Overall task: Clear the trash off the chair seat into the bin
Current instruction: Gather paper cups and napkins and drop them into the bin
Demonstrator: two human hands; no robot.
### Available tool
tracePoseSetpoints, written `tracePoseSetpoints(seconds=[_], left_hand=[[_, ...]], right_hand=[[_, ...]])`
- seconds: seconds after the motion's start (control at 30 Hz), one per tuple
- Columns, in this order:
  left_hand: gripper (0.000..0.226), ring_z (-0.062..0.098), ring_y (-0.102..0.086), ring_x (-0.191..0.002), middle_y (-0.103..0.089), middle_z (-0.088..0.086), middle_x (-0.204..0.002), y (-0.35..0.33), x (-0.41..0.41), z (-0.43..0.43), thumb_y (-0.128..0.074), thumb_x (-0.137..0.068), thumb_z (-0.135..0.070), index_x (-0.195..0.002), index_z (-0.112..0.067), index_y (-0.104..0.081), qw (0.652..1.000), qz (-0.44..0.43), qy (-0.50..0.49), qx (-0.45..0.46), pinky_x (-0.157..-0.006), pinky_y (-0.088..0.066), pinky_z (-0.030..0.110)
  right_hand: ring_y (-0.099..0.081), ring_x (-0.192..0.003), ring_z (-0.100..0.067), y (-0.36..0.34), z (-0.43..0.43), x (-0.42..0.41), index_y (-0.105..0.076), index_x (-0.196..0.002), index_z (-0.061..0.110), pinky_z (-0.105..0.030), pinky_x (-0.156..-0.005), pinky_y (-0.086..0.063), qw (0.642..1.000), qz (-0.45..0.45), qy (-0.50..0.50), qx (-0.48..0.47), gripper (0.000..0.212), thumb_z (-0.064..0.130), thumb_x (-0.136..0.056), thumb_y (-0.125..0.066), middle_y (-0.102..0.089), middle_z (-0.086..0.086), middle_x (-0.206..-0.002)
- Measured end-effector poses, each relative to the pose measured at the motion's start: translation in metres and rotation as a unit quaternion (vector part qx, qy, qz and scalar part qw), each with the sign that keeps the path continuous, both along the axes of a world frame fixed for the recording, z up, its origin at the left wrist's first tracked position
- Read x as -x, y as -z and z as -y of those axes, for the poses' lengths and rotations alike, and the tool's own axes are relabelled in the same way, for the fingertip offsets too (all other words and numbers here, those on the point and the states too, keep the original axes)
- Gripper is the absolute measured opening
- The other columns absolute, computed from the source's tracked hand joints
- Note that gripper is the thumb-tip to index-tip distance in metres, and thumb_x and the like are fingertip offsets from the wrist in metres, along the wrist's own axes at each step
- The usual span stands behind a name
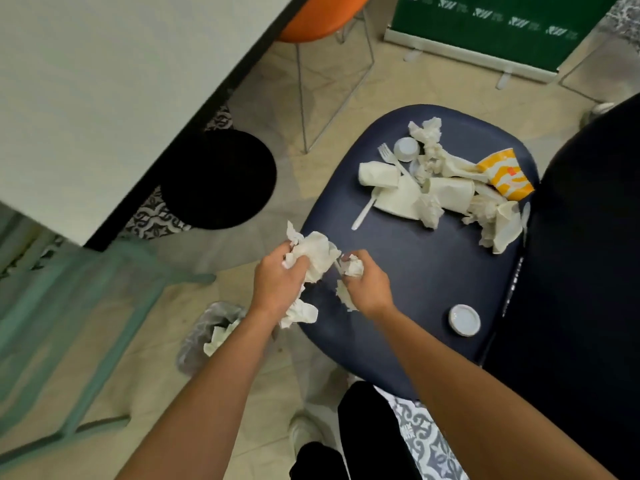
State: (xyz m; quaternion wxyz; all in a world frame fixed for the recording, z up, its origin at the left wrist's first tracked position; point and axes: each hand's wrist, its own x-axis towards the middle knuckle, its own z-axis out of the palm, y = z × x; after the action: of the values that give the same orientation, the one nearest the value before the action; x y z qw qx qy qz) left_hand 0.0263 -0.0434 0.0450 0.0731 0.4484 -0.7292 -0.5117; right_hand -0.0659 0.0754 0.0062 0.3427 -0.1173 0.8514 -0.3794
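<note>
A dark blue chair seat (pixel 415 258) carries a pile of trash at its far side: crumpled napkins (pixel 427 135), white paper cups (pixel 377 173), a plastic fork (pixel 393 157), a small white cup (pixel 406 149) and an orange-and-white cup (pixel 507 173). A white lid (pixel 464 319) lies alone near the seat's right edge. My left hand (pixel 277 282) is shut on a large wad of napkins (pixel 313 254) at the seat's left edge. Beside it, my right hand (pixel 367 285) is shut on a smaller crumpled napkin (pixel 351 266). The bin (pixel 207 336), lined with a clear bag and holding some paper, stands on the floor under my left forearm.
A white table (pixel 86 98) fills the upper left, with a black round stool (pixel 221 178) under its edge. A green chair frame (pixel 79 306) stands at left, an orange chair (pixel 322 19) and a green banner stand (pixel 485 26) at the back. The chair's dark backrest (pixel 581 271) rises at right.
</note>
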Motion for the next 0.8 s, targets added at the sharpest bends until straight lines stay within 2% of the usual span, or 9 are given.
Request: tracePoseSetpoints(seconds=[0.07, 0.13, 0.27, 0.37, 0.47, 0.6, 0.67, 0.73, 0.8], left_hand=[[0.018, 0.012, -0.044, -0.054, -0.050, -0.007, -0.056, 0.001, -0.030, 0.004, -0.057, -0.081, -0.015, -0.064, -0.020, -0.054, 0.999, 0.006, -0.029, -0.019, -0.052, -0.035, 0.020], [0.012, 0.016, -0.047, -0.058, -0.056, 0.000, -0.061, 0.000, -0.060, 0.006, -0.056, -0.077, -0.023, -0.073, -0.012, -0.059, 0.998, 0.011, -0.055, -0.027, -0.055, -0.038, 0.026], [0.007, 0.016, -0.056, -0.068, -0.064, 0.000, -0.074, 0.007, -0.114, 0.013, -0.057, -0.082, -0.016, -0.086, -0.012, -0.062, 0.993, 0.027, -0.107, -0.044, -0.060, -0.045, 0.022], [0.014, 0.023, -0.062, -0.077, -0.068, 0.004, -0.084, 0.020, -0.147, 0.017, -0.057, -0.081, -0.014, -0.094, -0.014, -0.063, 0.987, 0.044, -0.144, -0.052, -0.068, -0.048, 0.032], [0.023, 0.019, -0.059, -0.082, -0.065, 0.001, -0.092, 0.032, -0.174, 0.019, -0.059, -0.083, -0.013, -0.106, -0.013, -0.059, 0.977, 0.048, -0.193, -0.075, -0.063, -0.044, 0.023], [0.033, 0.015, -0.055, -0.093, -0.054, -0.007, -0.100, 0.055, -0.196, 0.021, -0.060, -0.087, -0.021, -0.117, -0.022, -0.047, 0.951, 0.040, -0.268, -0.148, -0.074, -0.041, 0.026], [0.021, 0.020, -0.060, -0.092, -0.063, -0.003, -0.100, 0.076, -0.206, 0.024, -0.056, -0.088, -0.021, -0.109, -0.021, -0.055, 0.944, 0.044, -0.274, -0.179, -0.074, -0.049, 0.033], [0.018, 0.025, -0.066, -0.090, -0.070, 0.004, -0.097, 0.095, -0.213, 0.026, -0.055, -0.087, -0.020, -0.101, -0.020, -0.065, 0.943, 0.045, -0.273, -0.185, -0.079, -0.055, 0.042], [0.021, 0.025, -0.066, -0.091, -0.070, 0.004, -0.096, 0.111, -0.216, 0.027, -0.055, -0.086, -0.019, -0.103, -0.019, -0.067, 0.947, 0.047, -0.275, -0.161, -0.083, -0.056, 0.043]], right_hand=[[-0.058, -0.080, -0.016, 0.001, 0.016, -0.025, -0.052, -0.097, 0.025, -0.026, -0.064, -0.046, 0.999, 0.035, -0.005, 0.019, 0.018, 0.010, -0.088, -0.055, -0.060, 0.004, -0.091], [-0.058, -0.087, -0.017, 0.003, 0.030, -0.053, -0.052, -0.094, 0.027, -0.027, -0.070, -0.045, 0.997, 0.068, -0.024, 0.029, 0.022, 0.007, -0.085, -0.057, -0.062, 0.005, -0.094], [-0.065, -0.083, -0.013, 0.007, 0.055, -0.107, -0.057, -0.089, 0.024, -0.026, -0.071, -0.054, 0.970, 0.219, -0.024, 0.107, 0.024, 0.005, -0.080, -0.068, -0.066, 0.005, -0.088], [-0.063, -0.075, -0.016, 0.017, 0.071, -0.138, -0.061, -0.085, 0.003, -0.027, -0.066, -0.052, 0.949, 0.283, -0.062, 0.126, 0.013, 0.004, -0.074, -0.068, -0.067, -0.012, -0.083], [-0.059, -0.072, -0.019, 0.029, 0.083, -0.164, -0.060, -0.085, 0.002, -0.023, -0.059, -0.049, 0.940, 0.299, -0.068, 0.148, 0.017, 0.004, -0.070, -0.066, -0.061, -0.010, -0.078], [-0.061, -0.074, -0.023, 0.046, 0.099, -0.185, -0.061, -0.094, -0.009, -0.027, -0.062, -0.051, 0.931, 0.306, -0.105, 0.168, 0.031, 0.005, -0.067, -0.067, -0.062, -0.016, -0.084], [-0.062, -0.071, -0.020, 0.063, 0.106, -0.192, -0.064, -0.081, 0.005, -0.029, -0.064, -0.052, 0.930, 0.297, -0.150, 0.155, 0.011, 0.002, -0.072, -0.068, -0.064, -0.010, -0.079], [-0.063, -0.073, -0.020, 0.077, 0.111, -0.197, -0.064, -0.078, 0.016, -0.031, -0.067, -0.052, 0.932, 0.289, -0.176, 0.127, 0.018, -0.001, -0.075, -0.068, -0.065, -0.005, -0.078], [-0.063, -0.077, -0.017, 0.092, 0.116, -0.202, -0.063, -0.088, 0.012, -0.029, -0.068, -0.053, 0.936, 0.263, -0.212, 0.103, 0.021, 0.008, -0.068, -0.069, -0.065, -0.002, -0.080]])
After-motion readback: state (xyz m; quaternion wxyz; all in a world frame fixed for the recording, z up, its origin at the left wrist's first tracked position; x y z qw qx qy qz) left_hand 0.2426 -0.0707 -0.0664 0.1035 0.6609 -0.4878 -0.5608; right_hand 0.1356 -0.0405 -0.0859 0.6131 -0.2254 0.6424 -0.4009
